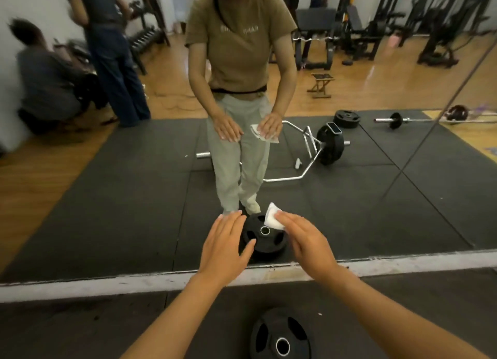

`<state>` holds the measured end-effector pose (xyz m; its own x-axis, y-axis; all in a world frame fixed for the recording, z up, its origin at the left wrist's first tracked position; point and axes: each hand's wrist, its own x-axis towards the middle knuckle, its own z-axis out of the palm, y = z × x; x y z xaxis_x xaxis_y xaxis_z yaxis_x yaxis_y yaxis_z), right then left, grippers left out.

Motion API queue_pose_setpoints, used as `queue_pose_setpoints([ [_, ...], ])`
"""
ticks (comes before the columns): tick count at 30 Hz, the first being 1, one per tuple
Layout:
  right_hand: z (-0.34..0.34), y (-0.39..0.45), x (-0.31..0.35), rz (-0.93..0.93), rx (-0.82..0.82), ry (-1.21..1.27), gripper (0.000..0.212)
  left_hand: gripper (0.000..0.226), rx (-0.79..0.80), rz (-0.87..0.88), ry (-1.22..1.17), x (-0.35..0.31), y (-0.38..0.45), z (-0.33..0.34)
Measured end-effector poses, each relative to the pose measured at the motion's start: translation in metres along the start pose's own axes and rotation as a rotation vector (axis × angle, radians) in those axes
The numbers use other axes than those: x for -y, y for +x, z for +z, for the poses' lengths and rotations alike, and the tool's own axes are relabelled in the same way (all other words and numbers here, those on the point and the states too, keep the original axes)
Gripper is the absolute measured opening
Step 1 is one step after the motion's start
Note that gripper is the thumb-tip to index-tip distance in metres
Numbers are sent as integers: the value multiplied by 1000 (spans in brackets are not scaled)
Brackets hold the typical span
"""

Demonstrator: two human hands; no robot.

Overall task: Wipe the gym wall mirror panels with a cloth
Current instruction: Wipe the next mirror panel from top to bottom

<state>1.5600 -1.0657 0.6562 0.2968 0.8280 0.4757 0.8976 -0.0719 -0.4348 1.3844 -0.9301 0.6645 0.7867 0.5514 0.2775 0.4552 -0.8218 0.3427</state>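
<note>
The wall mirror panel [107, 197] fills most of the view, with a white strip along its bottom edge [80, 287]. My right hand [306, 240] presses a small white cloth [273, 216] flat against the low part of the glass, fingers straight over it. My left hand [223, 245] lies flat on the mirror beside it, fingers spread, holding nothing. Both hands and the cloth show again in the reflection higher up. A seam between panels [441, 116] runs diagonally at the right.
A black weight plate [281, 334] lies on the rubber mat just below my arms, close to the mirror's base. The reflection shows a hex bar with plates, benches, racks and two other people at the left.
</note>
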Motion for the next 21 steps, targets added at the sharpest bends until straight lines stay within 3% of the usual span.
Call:
queue_pose_setpoints([
  [9, -120, 177, 29, -499, -362, -256, 38, 57, -471, 360, 186, -14, 138, -138],
  [12, -163, 228, 51, -637, -472, -361, 32, 59, -595, 393, 243, -12, 174, -196],
  [21, -285, 348, 131, -842, -724, -618, 51, 63, -878, 495, 326, -29, 256, -368],
])
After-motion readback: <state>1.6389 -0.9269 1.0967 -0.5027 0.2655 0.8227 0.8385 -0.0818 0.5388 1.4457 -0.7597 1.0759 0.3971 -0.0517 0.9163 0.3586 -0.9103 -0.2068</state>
